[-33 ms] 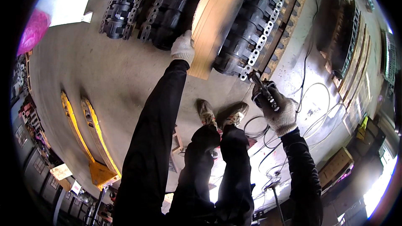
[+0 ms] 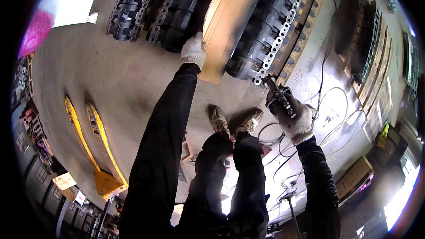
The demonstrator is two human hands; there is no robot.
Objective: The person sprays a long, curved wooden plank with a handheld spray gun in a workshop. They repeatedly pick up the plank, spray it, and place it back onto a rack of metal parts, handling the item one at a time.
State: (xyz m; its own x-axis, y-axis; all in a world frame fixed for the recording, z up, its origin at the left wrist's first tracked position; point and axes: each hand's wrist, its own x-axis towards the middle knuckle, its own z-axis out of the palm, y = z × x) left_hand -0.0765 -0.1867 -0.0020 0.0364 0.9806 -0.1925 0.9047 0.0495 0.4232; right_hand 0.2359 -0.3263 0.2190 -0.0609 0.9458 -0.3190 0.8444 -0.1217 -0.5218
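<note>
The right hand (image 2: 295,118) wraps its fingers round a dark metal tool (image 2: 283,100), probably heavy, stiff and best held by its body, nose just beyond them near the chain (image 2: 276,44), while the left hand (image 2: 194,51) touches the wooden board (image 2: 222,35), its grip unclear.

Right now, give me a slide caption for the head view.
Left gloved fingers at a wooden board's edge, right fingers around a dark tool near a black linked assembly.

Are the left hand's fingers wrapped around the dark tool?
No, the right hand holds the dark tool, while the left hand is at the edge of the wooden board.
</note>
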